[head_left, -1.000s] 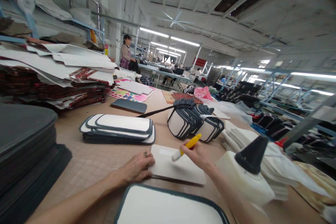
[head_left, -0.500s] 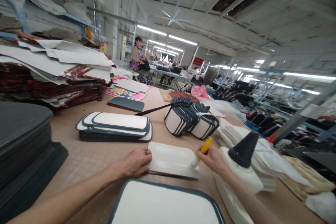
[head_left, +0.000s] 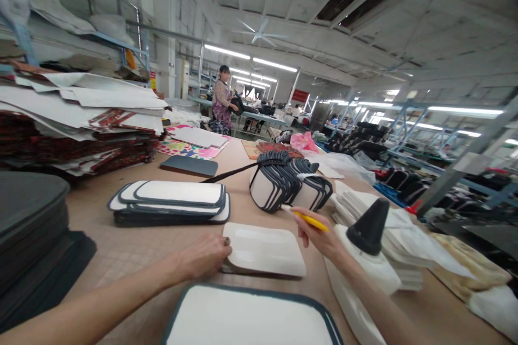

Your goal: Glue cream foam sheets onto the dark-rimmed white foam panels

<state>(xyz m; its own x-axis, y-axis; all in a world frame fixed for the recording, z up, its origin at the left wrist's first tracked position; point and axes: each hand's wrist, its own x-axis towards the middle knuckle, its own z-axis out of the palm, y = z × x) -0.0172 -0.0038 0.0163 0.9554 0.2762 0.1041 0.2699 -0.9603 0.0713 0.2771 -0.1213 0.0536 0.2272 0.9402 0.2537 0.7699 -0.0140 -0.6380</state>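
Nearest lay a dark-trimmed pad. Beyond it, the left hand, grip released, pressed the edge of a white panel lying flat on the worktop. The panel looked light, stiff and smooth, easiest lifted by an edge. The right hand had its grip clenched round a yellow pen. Farther off sat stacked pads.

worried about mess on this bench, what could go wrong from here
1. The right hand holds the yellow tool with its tip close to the fanned pieces; it might mark them.
2. The bottle stands right by that forearm; a sweep could tip it.
3. The left hand pins the white panel only at its edge, so it may slide.
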